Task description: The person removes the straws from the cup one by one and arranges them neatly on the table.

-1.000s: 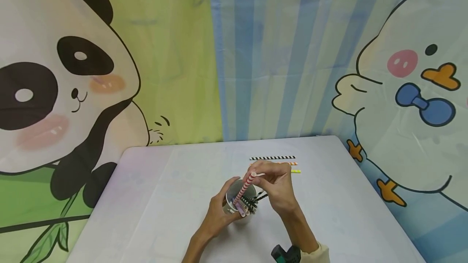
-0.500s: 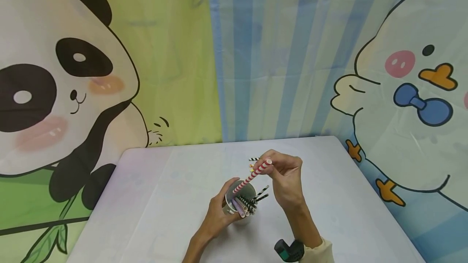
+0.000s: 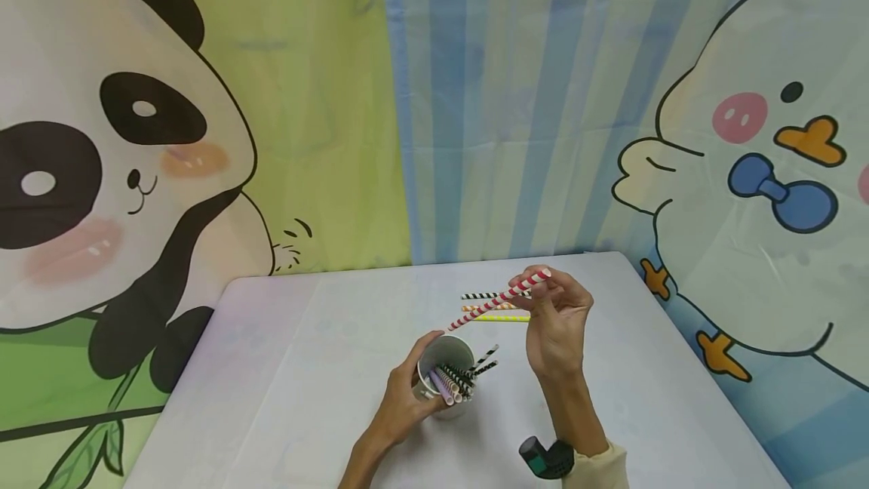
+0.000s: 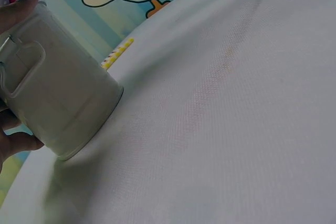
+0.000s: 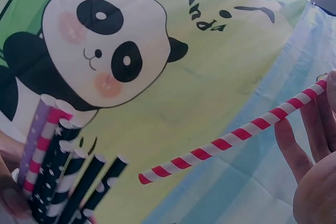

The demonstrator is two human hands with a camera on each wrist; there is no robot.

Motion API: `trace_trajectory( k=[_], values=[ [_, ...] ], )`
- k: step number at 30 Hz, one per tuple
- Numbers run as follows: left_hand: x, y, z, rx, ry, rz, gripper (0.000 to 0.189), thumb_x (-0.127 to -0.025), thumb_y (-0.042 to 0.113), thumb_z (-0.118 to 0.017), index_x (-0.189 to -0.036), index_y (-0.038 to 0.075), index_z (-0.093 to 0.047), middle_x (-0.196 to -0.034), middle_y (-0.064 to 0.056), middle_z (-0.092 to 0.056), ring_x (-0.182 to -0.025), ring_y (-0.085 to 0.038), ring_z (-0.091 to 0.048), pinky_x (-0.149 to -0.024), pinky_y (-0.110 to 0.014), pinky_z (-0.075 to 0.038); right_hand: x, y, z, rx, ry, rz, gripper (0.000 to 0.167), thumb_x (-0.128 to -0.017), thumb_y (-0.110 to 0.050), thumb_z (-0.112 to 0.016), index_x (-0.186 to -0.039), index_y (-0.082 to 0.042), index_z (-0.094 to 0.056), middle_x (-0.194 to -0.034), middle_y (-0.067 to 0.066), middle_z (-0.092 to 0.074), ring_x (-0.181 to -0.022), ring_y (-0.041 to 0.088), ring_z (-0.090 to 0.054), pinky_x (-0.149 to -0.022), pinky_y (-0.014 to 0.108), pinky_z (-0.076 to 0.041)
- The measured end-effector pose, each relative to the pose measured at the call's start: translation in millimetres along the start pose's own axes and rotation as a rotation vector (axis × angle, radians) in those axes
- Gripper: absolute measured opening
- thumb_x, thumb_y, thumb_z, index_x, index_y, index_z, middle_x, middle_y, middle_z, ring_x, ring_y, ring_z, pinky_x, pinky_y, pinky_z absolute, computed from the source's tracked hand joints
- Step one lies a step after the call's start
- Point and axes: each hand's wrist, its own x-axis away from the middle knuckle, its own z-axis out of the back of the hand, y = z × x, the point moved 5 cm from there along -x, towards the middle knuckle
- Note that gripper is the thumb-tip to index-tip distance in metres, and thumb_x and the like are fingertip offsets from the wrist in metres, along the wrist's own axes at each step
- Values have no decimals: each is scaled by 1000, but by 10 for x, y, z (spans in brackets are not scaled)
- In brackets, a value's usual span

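My left hand grips a whitish cup, which is tilted above the table and has a handle-like loop on its side. Several patterned paper straws lean in the cup; the right wrist view shows a purple one and black ones with white patterns among them. Up and to the right of the cup, my right hand pinches a red-and-white striped paper straw near its upper end. This straw's lower end is outside the cup, close to its rim and my left fingertips in the head view.
On the white table, a black-and-white straw, an orange-patterned straw and a yellow straw lie side by side beyond the cup. Curtains with a panda and a bird hang behind the table.
My right hand has moved right and up, drawing the red-and-white straw out of the cup. My left hand and the cup have stayed in about the same place.
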Motion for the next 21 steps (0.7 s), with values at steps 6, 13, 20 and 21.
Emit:
trace_trajectory(
  k=[6, 13, 20, 21],
  values=[
    [7, -6, -8, 2, -8, 6, 99, -82, 15, -89, -167, 32, -40, -154, -17, -62, -138, -47, -62, -117, -66, -50, -28, -53, 148, 50, 76, 17, 20, -103, 10, -64, -117, 12, -77, -102, 15, -80, -89, 26, -83, -78, 41, -68],
    [6, -20, -4, -4, -4, 4, 99, -82, 15, -90, -167, 30, -41, -153, -17, -63, -137, -47, -63, -116, -65, -51, -44, -69, 326, 132, 128, 41, 19, -102, 15, -62, -116, 18, -74, -100, 17, -82, -86, 28, -83, -76, 42, -68],
    [2, -19, -2, -17, -4, -3, 100, -82, 15, -90, -167, 32, -40, -153, -18, -63, -135, -46, -63, -115, -64, -52, -26, -17, 476, 232, 139, 61, 18, -98, 21, -63, -113, 23, -72, -96, 17, -84, -80, 25, -83, -74, 38, -68],
    [1, -23, -2, -17, -4, -3, 100, -82, 15, -90, -167, 32, -40, -153, -17, -63, -135, -46, -63, -115, -63, -52, -24, -6, 496, 249, 137, 64, 18, -97, 22, -63, -112, 24, -72, -95, 17, -84, -79, 24, -83, -74, 37, -68]
  ],
)
